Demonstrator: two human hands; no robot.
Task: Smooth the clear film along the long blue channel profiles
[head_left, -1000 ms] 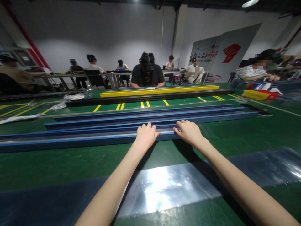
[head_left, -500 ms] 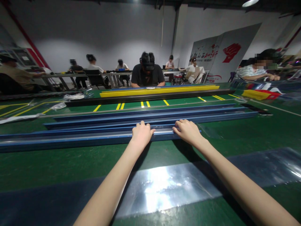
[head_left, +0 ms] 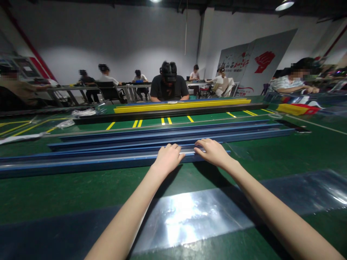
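Observation:
A long blue plastic channel strip (head_left: 81, 164) lies nearest to me, running left to right across the green table. Near its right end my left hand (head_left: 168, 158) is closed on it, the thumb along the near edge and the fingers curled over toward the far side. My right hand (head_left: 213, 151) grips the same strip a short way to the right, fingertips bent down into it. Part of the strip's inside shows between the two hands. Just behind it lie more blue channel strips (head_left: 130, 139), parallel and close together.
Clear plastic film (head_left: 206, 216) is spread across the green table (head_left: 67, 191) in front of me. Farther back lie a black strip (head_left: 162, 115) and a yellow strip (head_left: 184, 104). A dark phone-like slab (head_left: 295, 126) rests at right. A person (head_left: 169, 86) sits opposite.
My left hand has slid a little to the right along the near blue strip, and my right hand slightly left, narrowing the gap between them. The strips look much the same.

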